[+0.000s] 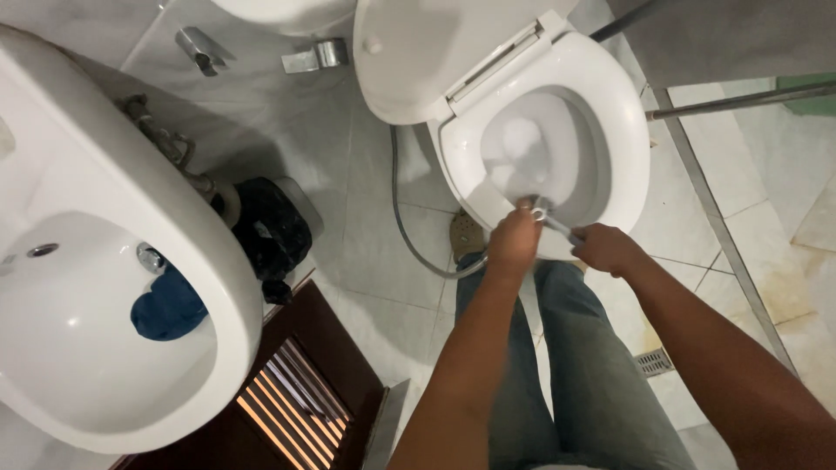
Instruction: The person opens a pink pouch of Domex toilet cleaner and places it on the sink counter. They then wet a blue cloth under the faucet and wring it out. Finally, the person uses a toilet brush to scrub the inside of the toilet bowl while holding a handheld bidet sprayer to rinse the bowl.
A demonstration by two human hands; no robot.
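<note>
Hands clench one metal sprayer handle (557, 224) over the toilet bowl (557, 148): left hand (514, 239) forward, right hand (605, 248) behind.

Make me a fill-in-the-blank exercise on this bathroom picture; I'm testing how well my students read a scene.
1. The toilet seat is down, while the lid is ____.
2. The blue cloth lies in the white ____.
3. The left hand and right hand hold a sprayer over the toilet ____.
4. The black bin stands on the floor under the ____.

Missing words: up; sink; bowl; sink
</note>
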